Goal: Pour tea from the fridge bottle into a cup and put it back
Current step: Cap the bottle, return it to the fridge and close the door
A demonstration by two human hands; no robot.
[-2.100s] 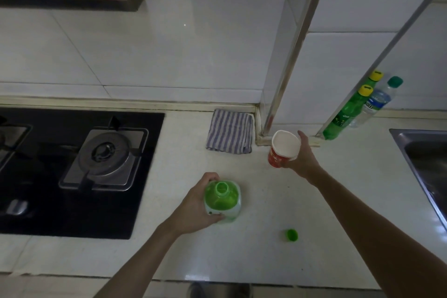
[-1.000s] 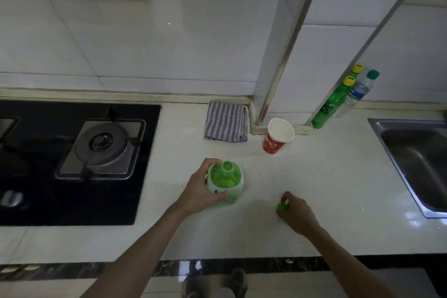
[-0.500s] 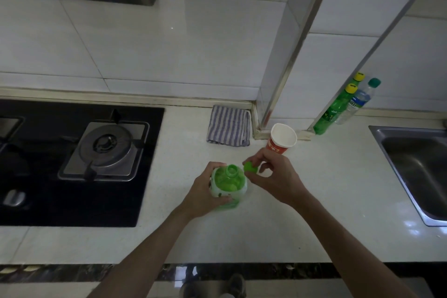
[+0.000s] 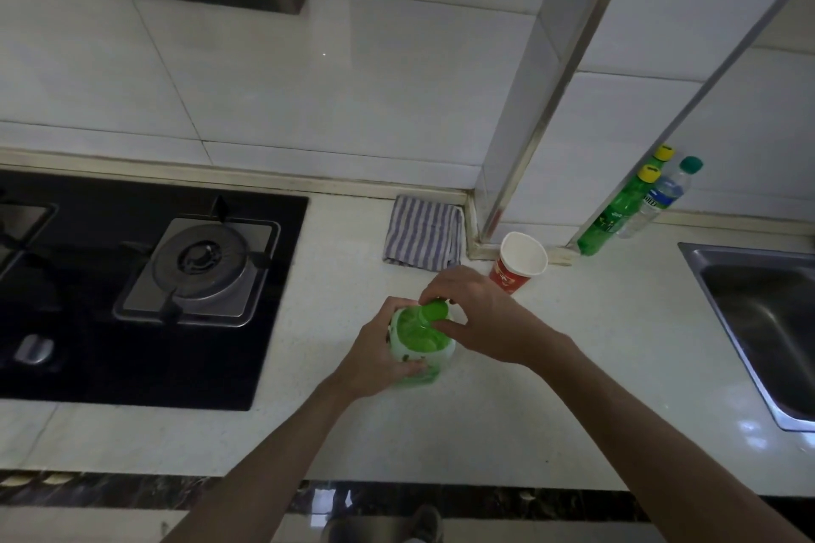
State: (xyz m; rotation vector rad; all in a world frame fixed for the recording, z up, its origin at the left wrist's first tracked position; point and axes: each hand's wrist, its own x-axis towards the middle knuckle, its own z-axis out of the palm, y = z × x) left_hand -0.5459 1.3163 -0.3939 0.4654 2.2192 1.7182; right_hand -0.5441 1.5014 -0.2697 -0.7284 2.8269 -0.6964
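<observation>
L hand (image 4: 377, 350) wraps the bottle (image 4: 414, 342), upright on the counter (image 4: 573, 366), roughly midway betw. hob (image 4: 132, 300) and sink (image 4: 758, 322). R hand (image 4: 480, 322) pinches the cap (image 4: 434, 309) at the neck w/ thumb + fingers. Cup (image 4: 520, 262) stands just beyond R hand, apart from bottle, close to the wall pillar; contents: can't tell. I see open counter right of bottle to the sink rim, and toward the near edge. Cloth (image 4: 423, 234) far, against the wall. Spare bottles (image 4: 613, 216) far right. White tiled wall.
</observation>
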